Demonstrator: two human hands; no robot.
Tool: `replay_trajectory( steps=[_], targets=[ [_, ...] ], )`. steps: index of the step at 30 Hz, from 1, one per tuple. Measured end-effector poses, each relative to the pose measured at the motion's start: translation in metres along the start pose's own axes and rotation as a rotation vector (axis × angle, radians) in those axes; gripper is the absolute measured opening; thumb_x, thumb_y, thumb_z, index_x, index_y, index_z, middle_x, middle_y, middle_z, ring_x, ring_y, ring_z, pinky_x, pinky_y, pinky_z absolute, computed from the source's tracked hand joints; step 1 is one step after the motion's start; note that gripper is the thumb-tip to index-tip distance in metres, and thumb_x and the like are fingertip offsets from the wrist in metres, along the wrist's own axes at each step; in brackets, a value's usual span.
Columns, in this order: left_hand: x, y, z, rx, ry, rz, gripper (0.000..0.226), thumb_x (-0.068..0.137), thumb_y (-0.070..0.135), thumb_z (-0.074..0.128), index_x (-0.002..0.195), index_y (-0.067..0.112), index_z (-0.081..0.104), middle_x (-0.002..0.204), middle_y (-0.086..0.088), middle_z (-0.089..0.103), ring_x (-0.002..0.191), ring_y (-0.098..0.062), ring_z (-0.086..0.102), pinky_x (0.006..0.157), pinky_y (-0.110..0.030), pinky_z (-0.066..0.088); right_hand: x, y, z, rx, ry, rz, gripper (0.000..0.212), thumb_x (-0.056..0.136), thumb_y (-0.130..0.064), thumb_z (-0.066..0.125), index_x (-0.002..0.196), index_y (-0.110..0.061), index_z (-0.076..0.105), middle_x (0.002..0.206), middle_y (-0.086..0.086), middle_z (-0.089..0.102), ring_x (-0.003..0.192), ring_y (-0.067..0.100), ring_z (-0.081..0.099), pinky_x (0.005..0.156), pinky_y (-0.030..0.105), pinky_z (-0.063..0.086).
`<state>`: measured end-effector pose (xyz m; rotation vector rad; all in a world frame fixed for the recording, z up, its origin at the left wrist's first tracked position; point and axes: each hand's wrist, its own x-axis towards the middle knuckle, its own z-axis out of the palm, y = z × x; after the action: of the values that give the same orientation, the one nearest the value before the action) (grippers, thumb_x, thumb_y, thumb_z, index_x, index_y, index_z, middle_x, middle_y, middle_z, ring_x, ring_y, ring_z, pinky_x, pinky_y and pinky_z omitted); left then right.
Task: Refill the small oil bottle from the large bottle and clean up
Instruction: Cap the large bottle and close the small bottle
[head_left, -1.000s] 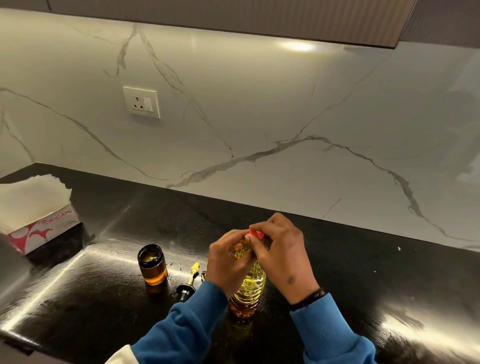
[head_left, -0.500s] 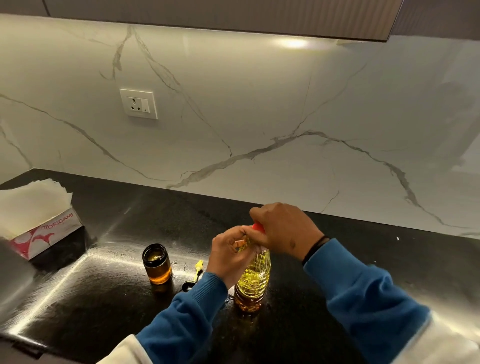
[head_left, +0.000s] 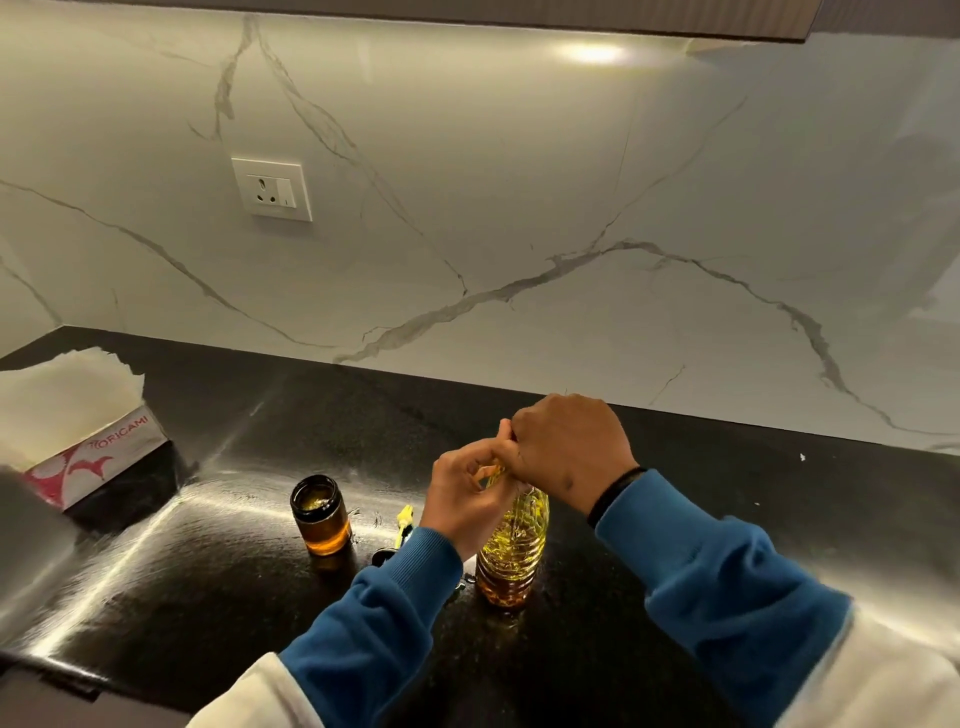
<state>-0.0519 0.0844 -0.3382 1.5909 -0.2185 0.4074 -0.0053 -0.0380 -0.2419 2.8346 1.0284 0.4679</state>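
Large oil bottle (head_left: 514, 551) stands upright on the black counter (head_left: 727, 519), near its front edge. I see my left hand (head_left: 467, 493) gripping its neck, and my right hand (head_left: 569, 449) curled over its top; the cap is hidden. Left of it stands the small amber bottle (head_left: 319, 514), open, with a dropper (head_left: 402, 522) lying between them. A tissue box (head_left: 98, 457) sits far left.

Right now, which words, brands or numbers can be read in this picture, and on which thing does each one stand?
"ORIGAMI", in red, on the side of the tissue box at the left of the counter.
Large oil bottle: no label shows.
Small amber jar: no text shows.
Wall socket: no markings are readable.
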Motion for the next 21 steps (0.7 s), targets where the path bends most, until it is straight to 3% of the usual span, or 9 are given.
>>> replay_trajectory(
  steps=[2,4,8,11,13,15,21],
  targets=[
    [0.000,0.000,0.003,-0.013,-0.004,-0.010,0.008,0.085,0.027,0.074,0.091,0.031,0.077,0.101,0.002,0.076,0.101,-0.023,0.072,0.090,-0.051,0.060,-0.005,-0.002,0.002,0.036,0.029,0.116,0.053,0.100,-0.051,0.032,0.055,-0.023,0.033,0.055,-0.005,0.036,0.050,0.010,0.038,0.052,0.027,0.031],
    [0.000,0.000,0.005,-0.011,0.001,-0.045,0.017,0.083,0.030,0.072,0.099,0.032,0.078,0.113,0.010,0.076,0.112,-0.018,0.071,0.093,-0.048,0.060,-0.008,-0.001,0.004,0.094,0.021,0.184,0.053,0.099,-0.055,0.033,0.056,-0.024,0.037,0.055,-0.006,0.040,0.049,0.008,0.038,0.051,0.025,0.029],
    [0.000,0.001,0.001,0.038,0.001,-0.039,0.015,0.081,0.034,0.074,0.095,0.034,0.076,0.099,0.003,0.077,0.097,-0.022,0.074,0.083,-0.042,0.062,-0.009,0.005,-0.004,0.167,0.023,0.132,0.052,0.094,-0.069,0.040,0.072,-0.023,0.050,0.067,-0.007,0.049,0.063,0.011,0.051,0.063,0.028,0.048],
    [0.001,0.002,-0.002,0.048,-0.004,-0.039,0.019,0.081,0.032,0.077,0.100,0.035,0.077,0.105,0.002,0.078,0.103,-0.023,0.073,0.091,-0.047,0.060,-0.005,0.017,-0.017,0.395,-0.019,-0.074,0.035,0.091,-0.052,0.063,0.100,-0.019,0.068,0.092,-0.003,0.062,0.080,0.012,0.058,0.075,0.024,0.051],
    [0.000,0.001,-0.002,0.057,-0.003,-0.063,0.024,0.084,0.030,0.078,0.108,0.027,0.077,0.106,0.000,0.077,0.104,-0.024,0.073,0.092,-0.054,0.059,-0.004,0.022,-0.021,0.530,-0.032,-0.124,0.020,0.091,-0.035,0.072,0.093,-0.015,0.075,0.091,-0.003,0.064,0.078,0.009,0.058,0.071,0.017,0.048],
    [-0.002,-0.001,-0.002,0.043,0.005,-0.083,0.027,0.085,0.027,0.079,0.111,0.021,0.076,0.106,-0.002,0.077,0.103,-0.025,0.073,0.092,-0.057,0.058,-0.007,0.023,-0.020,0.596,-0.008,-0.113,0.017,0.088,-0.030,0.077,0.085,-0.013,0.076,0.085,-0.004,0.064,0.073,0.009,0.058,0.067,0.013,0.046],
    [-0.004,0.001,-0.003,-0.002,0.016,-0.104,0.038,0.082,0.028,0.080,0.117,0.014,0.074,0.110,-0.006,0.077,0.107,-0.026,0.072,0.094,-0.058,0.057,-0.020,0.029,-0.003,0.902,0.052,-0.008,0.018,0.079,-0.025,0.084,0.093,-0.014,0.080,0.089,-0.005,0.074,0.081,0.008,0.069,0.075,0.020,0.058]
  ],
)
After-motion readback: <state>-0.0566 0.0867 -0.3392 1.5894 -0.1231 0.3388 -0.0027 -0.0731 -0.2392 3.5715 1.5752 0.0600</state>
